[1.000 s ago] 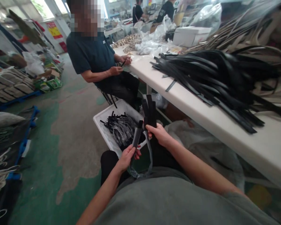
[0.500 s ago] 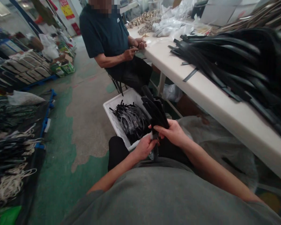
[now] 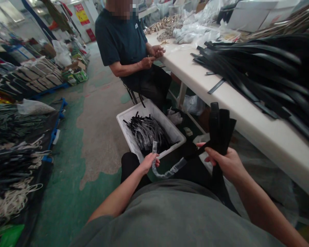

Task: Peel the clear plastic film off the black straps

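My left hand (image 3: 149, 162) is closed on one end of a plastic-wrapped strap (image 3: 167, 173), which sags in a U across my lap. The strap's black far end runs up to my right hand (image 3: 228, 164). That hand grips a bundle of black straps (image 3: 220, 127), their ends fanning upward. Just beyond my left hand, a white plastic bin (image 3: 123, 128) stands on the floor. Black straps in clear wrap (image 3: 145, 132) lie heaped inside it.
A white table (image 3: 237, 106) runs along my right, with a large pile of black straps (image 3: 267, 72) on it. A co-worker (image 3: 121, 41) sits beyond the bin, both hands by the table corner. Pallets of bundled cords (image 3: 15, 164) lie to the left.
My hands have moved apart: the right one went right with the bundle, the left one slightly left. The wrapped strap now stretches between them. The view has shifted a little.
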The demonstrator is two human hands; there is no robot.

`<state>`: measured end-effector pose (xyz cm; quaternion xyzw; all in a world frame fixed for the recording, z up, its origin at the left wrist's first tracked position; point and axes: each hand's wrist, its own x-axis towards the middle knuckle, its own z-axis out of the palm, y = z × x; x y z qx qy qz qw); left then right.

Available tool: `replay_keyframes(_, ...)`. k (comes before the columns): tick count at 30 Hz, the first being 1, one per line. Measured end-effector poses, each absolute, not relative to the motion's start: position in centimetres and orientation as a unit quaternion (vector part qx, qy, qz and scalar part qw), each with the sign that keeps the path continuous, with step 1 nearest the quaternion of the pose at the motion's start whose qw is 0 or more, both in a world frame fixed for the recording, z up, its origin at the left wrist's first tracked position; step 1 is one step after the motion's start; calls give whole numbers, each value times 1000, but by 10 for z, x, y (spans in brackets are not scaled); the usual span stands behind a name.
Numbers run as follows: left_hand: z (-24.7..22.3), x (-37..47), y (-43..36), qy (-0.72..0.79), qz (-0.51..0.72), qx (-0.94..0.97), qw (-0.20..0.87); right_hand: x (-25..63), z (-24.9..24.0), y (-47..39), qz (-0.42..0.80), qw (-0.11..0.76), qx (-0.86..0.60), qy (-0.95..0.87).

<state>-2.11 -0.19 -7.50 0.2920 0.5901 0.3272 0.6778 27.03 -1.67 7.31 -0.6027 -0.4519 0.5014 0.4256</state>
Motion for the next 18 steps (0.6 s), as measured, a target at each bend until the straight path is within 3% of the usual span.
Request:
replay_keyframes(5, -54, -57, 82, 638, 379, 279, 609, 248, 52, -30, 550, 360, -597, -459)
replay_keyframes(10, 14, -99, 157, 664, 478, 309, 486, 216, 35, -17, 590, 320, -583, -457)
replay_keyframes(14, 93, -90, 129, 529, 669, 428, 297, 224, 24, -20, 615, 309, -588, -424)
replay_keyframes(18, 158, -64, 43, 373, 766, 504, 141, 250, 24, -38, 600, 293, -631, -395)
